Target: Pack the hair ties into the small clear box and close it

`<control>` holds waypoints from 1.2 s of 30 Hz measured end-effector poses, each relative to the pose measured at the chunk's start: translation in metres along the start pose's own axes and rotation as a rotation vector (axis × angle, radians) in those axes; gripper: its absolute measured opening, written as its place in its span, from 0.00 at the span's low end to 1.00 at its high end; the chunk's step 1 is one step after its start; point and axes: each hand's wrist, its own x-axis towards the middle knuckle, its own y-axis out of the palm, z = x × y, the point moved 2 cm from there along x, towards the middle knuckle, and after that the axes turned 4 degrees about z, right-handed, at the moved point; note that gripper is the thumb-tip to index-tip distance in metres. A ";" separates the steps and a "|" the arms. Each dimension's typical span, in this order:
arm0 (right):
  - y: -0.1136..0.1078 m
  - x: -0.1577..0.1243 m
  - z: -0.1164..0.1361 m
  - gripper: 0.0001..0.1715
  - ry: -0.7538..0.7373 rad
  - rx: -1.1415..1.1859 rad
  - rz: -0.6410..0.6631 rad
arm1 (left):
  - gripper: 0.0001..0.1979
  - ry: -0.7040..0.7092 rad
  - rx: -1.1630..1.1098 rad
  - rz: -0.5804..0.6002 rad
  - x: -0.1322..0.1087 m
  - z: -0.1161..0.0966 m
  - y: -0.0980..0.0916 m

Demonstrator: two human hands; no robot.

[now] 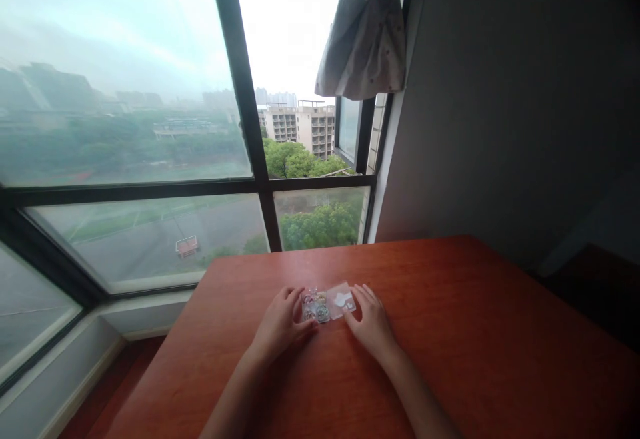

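A small clear plastic case (315,308) lies opened out on the table, its compartments holding several small ring-like items in pink, yellow and green too tiny to name. Its see-through lid (341,301) is folded out flat to the right, with a white shape on it. My left hand (283,320) grips the left side of the case, thumb at the near edge and fingers at the far left corner. Around the right edge of the lid, the thumb and fingers of my right hand (369,319) are closed.
Under both hands is a reddish-brown wooden table (240,359). Beyond its far edge stand dark-framed windows (263,182), one pane swung outward. A knotted curtain (367,39) hangs at the upper right, beside a grey wall (490,112).
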 end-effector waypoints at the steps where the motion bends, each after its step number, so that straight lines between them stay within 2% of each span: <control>1: 0.000 0.000 0.001 0.27 -0.006 0.054 -0.014 | 0.33 0.003 0.008 -0.006 0.000 -0.002 0.001; 5: 0.002 -0.004 0.009 0.28 -0.048 0.217 0.006 | 0.33 0.021 0.048 -0.010 -0.001 -0.009 0.008; 10: 0.005 -0.011 0.020 0.28 -0.147 0.143 0.126 | 0.30 0.048 0.096 -0.005 -0.002 -0.018 0.015; 14: 0.003 -0.011 0.023 0.26 -0.147 0.154 0.177 | 0.28 0.083 0.078 0.001 -0.002 -0.022 0.017; 19: 0.000 -0.010 0.026 0.24 -0.143 0.181 0.168 | 0.28 0.121 0.077 0.003 -0.002 -0.023 0.019; 25: -0.001 -0.011 0.027 0.23 -0.158 0.178 0.202 | 0.36 0.135 0.110 -0.003 -0.003 -0.020 0.019; 36: -0.005 -0.010 0.026 0.22 -0.201 0.164 0.238 | 0.34 0.129 0.104 0.008 -0.003 -0.021 0.015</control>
